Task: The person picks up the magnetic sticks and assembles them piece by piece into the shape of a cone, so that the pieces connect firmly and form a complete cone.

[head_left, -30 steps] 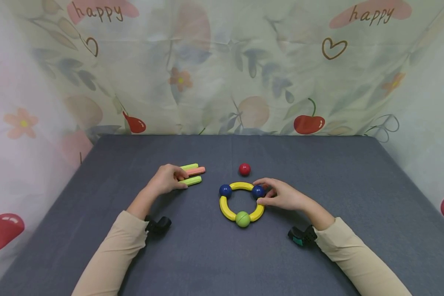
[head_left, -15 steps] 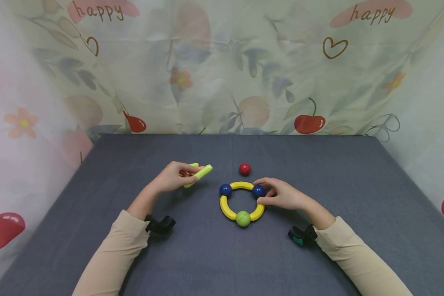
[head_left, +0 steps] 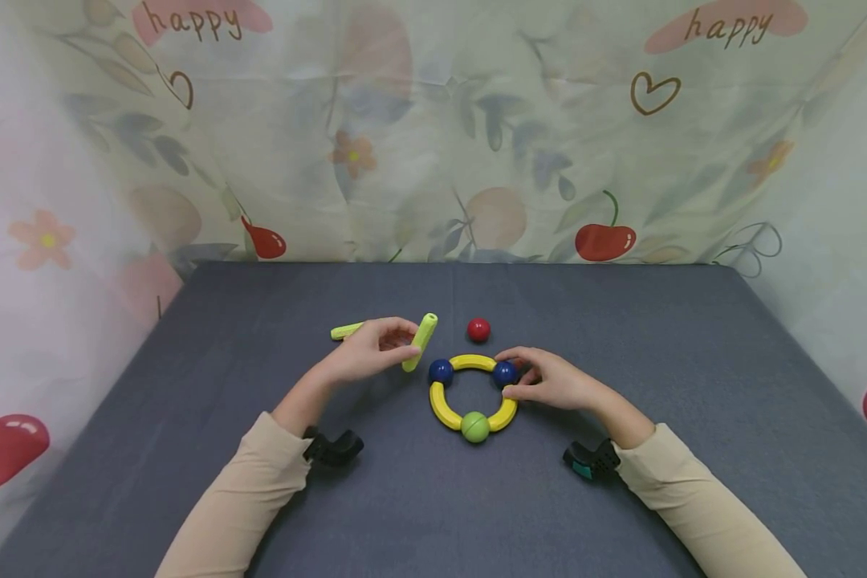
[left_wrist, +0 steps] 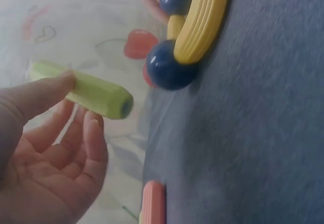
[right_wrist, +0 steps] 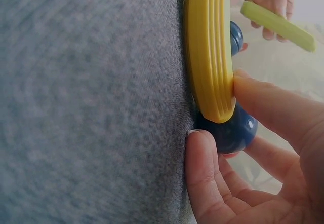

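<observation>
My left hand [head_left: 372,349] pinches a yellow-green ribbed stick [head_left: 421,343] between thumb and fingertips. The stick is raised and tilted, just left of a ring of curved yellow bars and balls. In the left wrist view the stick's near end [left_wrist: 121,105] shows a dark round spot. My right hand [head_left: 559,384] holds the ring at its right blue ball [head_left: 506,373], the thumb against a curved yellow bar [right_wrist: 210,51]. Another blue ball [head_left: 441,371] joins the bars at upper left, and a green ball [head_left: 474,427] at the front.
A red ball [head_left: 479,329] lies behind the ring. Behind my left hand a second yellow-green stick [head_left: 345,331] rests on the grey cloth, partly hidden. A salmon stick [left_wrist: 154,203] shows in the left wrist view. A printed curtain [head_left: 433,160] hangs behind the table.
My left hand has picked up a yellow-green stick and carried it right, toward the ring, turning it more upright. The right hand and the ring stay in place.
</observation>
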`<state>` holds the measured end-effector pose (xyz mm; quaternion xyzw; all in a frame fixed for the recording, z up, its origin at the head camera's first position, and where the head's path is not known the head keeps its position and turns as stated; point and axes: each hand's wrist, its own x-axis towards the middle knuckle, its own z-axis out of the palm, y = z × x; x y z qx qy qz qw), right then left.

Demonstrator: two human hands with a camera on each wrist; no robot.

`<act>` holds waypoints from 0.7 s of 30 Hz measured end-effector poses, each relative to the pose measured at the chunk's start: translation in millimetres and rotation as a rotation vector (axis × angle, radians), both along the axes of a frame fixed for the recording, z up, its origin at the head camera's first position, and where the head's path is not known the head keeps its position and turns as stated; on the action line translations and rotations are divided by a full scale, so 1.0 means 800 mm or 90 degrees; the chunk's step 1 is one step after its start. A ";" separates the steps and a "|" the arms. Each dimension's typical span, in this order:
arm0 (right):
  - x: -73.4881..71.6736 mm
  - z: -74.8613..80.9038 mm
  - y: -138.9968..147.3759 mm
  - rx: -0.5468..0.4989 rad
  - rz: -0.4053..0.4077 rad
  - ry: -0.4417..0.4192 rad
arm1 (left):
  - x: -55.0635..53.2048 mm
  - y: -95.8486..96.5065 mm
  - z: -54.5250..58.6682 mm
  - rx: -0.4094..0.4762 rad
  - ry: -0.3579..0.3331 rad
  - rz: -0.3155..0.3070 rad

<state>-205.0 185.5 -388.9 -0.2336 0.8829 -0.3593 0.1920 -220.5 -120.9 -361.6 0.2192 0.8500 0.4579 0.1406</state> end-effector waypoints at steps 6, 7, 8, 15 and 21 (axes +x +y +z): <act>0.000 0.000 0.000 -0.002 -0.001 -0.003 | 0.001 0.016 -0.008 0.055 0.032 0.023; 0.001 0.000 0.000 -0.002 -0.002 -0.004 | 0.001 0.018 -0.009 0.065 0.040 0.028; 0.001 0.000 0.000 -0.002 -0.003 -0.004 | 0.002 0.019 -0.011 0.075 0.047 0.032; 0.000 0.001 0.001 -0.007 0.000 -0.008 | 0.003 0.028 -0.016 0.115 0.076 0.044; 0.000 0.000 0.001 -0.010 0.003 -0.011 | 0.004 0.031 -0.017 0.114 0.072 0.047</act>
